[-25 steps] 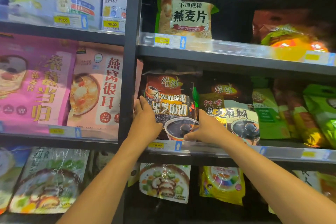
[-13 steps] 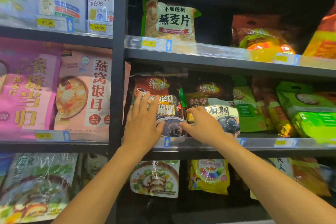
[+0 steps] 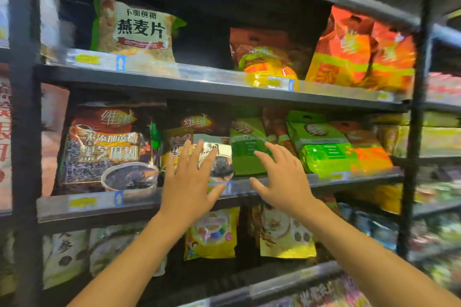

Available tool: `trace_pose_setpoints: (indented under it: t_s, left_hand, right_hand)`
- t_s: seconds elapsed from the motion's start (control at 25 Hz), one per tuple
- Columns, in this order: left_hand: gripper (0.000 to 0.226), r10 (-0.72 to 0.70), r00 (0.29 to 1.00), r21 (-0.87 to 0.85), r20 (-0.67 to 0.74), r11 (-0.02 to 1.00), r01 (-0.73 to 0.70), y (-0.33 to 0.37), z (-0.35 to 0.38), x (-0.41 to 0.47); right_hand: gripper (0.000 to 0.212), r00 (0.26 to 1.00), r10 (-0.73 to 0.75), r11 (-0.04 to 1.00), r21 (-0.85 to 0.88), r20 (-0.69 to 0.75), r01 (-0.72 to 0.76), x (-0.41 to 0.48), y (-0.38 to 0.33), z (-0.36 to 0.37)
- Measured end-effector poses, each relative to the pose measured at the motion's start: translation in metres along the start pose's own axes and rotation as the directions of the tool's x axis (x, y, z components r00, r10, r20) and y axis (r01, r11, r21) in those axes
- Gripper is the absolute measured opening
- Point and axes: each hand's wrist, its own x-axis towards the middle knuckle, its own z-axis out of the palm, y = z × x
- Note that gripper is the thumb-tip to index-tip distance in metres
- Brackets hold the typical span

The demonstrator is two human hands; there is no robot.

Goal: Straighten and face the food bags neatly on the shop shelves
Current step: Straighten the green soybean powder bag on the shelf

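Middle shelf [image 3: 139, 200], dark metal rack. We note both hands have come off the first sesame bag [image 3: 109, 147], which they flanked a second ago; it now stands upright at the left end of the shelf, face forward, untouched.

Left hand [image 3: 188, 182]: fingers spread wide, palm toward the shelf, holding nothing. It covers the lower front of the second sesame bag [image 3: 199, 129], which stands just beside the first (whether the palm touches the bag we cannot tell).

Right hand [image 3: 282, 178]: also open, fingers splayed, empty. It has shifted right, now in front of the green bag [image 3: 245, 142] next along the shelf; contact is unclear.

Further right on the same shelf, a bright green bag [image 3: 321, 147] leans over, tilted against its neighbours.

Our view has swung rightward since the earlier frame: the pink bags on the left have mostly gone out of view, and orange bags [image 3: 359, 50] on the upper shelf now show beside the oat bag [image 3: 136, 23]. The edges are blurred.
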Motion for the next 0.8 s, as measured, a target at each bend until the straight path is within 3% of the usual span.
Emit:
trace_pose_setpoints:
  t_s: [0.4, 0.8]
  left_hand:
    - [0.083, 0.116, 0.993, -0.164, 0.016, 0.98, -0.112, 0.202, 0.04, 0.046]
    - [0.092, 0.092, 0.994, -0.196, 0.051, 0.977, -0.081, 0.269, 0.11, 0.122]
  right_hand:
    - [0.074, 0.985, 0.171, 0.983, -0.07, 0.035, -0.168, -0.068, 0.205, -0.044]
    - [0.075, 0.966, 0.257, 0.966, -0.039, 0.031, -0.256, -0.049, 0.31, -0.008]
